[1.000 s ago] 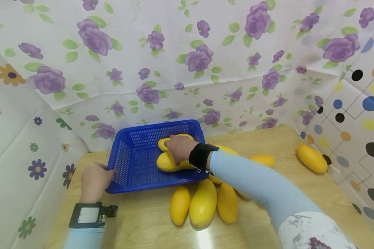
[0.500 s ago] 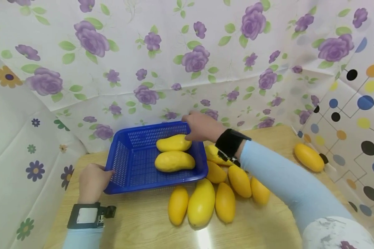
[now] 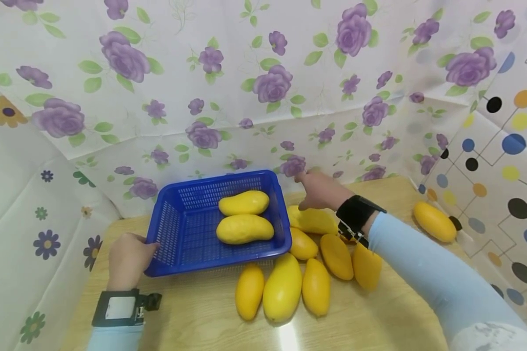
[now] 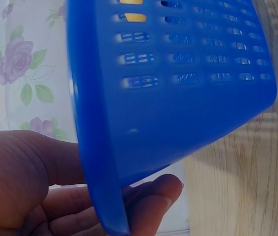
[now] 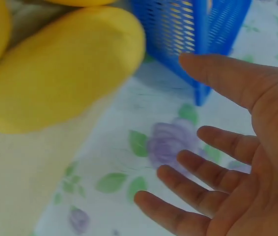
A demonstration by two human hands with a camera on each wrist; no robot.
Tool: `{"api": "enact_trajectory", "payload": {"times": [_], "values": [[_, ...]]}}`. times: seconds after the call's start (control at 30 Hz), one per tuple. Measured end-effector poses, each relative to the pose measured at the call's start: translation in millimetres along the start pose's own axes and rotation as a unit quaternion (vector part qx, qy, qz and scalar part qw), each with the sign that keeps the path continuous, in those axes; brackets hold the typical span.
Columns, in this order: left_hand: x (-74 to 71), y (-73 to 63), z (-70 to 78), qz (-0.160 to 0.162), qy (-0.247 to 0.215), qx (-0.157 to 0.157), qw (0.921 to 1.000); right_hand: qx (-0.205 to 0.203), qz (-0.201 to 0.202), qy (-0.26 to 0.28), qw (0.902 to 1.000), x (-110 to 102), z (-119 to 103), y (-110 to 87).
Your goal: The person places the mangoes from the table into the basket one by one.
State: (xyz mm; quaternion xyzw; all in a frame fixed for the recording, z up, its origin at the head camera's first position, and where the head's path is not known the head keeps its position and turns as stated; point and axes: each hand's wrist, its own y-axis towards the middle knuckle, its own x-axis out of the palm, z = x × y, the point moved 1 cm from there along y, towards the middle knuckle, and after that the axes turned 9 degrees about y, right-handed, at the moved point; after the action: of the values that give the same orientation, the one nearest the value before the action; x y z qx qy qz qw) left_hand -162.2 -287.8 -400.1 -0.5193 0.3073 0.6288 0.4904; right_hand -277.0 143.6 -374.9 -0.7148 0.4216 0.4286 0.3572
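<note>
My left hand (image 3: 129, 258) grips the left rim of a blue plastic basket (image 3: 193, 265); in the left wrist view the thumb and fingers of that hand (image 4: 60, 187) lie on either side of the rim. Two yellow mangoes lie side by side in the basket's right half, a rear mango (image 3: 243, 203) and a front mango (image 3: 245, 229). My right hand (image 3: 322, 190) is over the table to the right of the basket, just above and behind a long yellow mango (image 3: 314, 221). Its fingers (image 5: 193, 189) are spread and hold nothing in the right wrist view.
Several mangoes lie on the wooden table (image 3: 193, 317) in front and right of the basket, among them a large yellow mango (image 3: 283, 290). One mango (image 3: 435, 222) lies apart near the right edge. A flowered cloth (image 3: 228, 87) hangs behind the table.
My right hand has let go of a mango inside the basket, lifted over the right rim and moved right above the mangoes on the table. The left hand keeps its grip on the rim.
</note>
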Motion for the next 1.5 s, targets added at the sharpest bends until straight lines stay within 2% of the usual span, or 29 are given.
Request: {"api": "enact_trajectory", "payload": {"times": [0.17, 0.43, 0.73, 1.0, 1.27, 1.5], "values": [[2.2, 0.2, -2.4, -0.001, 0.002, -0.001, 1.0, 0.035, -0.04, 0.014, 0.9985, 20, 10, -2.9], [4.6, -0.7, -4.1, 0.003, -0.005, -0.002, 1.0, 0.045, -0.067, 0.005, 0.9967, 42, 21, -5.3], [4.0, -2.7, -3.0, 0.011, -0.009, 0.003, 0.9999, 0.045, -0.068, -0.002, 0.9967, 54, 27, -5.2], [2.0, -3.7, -0.3, 0.015, -0.006, 0.004, 0.9999, 0.029, -0.067, -0.005, 0.9973, 63, 35, 1.8], [0.0, -1.4, 0.9, 0.002, -0.005, -0.004, 1.0, 0.031, -0.077, -0.004, 0.9966, 62, 36, 4.2], [1.5, -1.2, 0.1, 0.011, -0.006, 0.005, 0.9999, 0.033, -0.069, -0.012, 0.997, 62, 36, 4.2]]}}
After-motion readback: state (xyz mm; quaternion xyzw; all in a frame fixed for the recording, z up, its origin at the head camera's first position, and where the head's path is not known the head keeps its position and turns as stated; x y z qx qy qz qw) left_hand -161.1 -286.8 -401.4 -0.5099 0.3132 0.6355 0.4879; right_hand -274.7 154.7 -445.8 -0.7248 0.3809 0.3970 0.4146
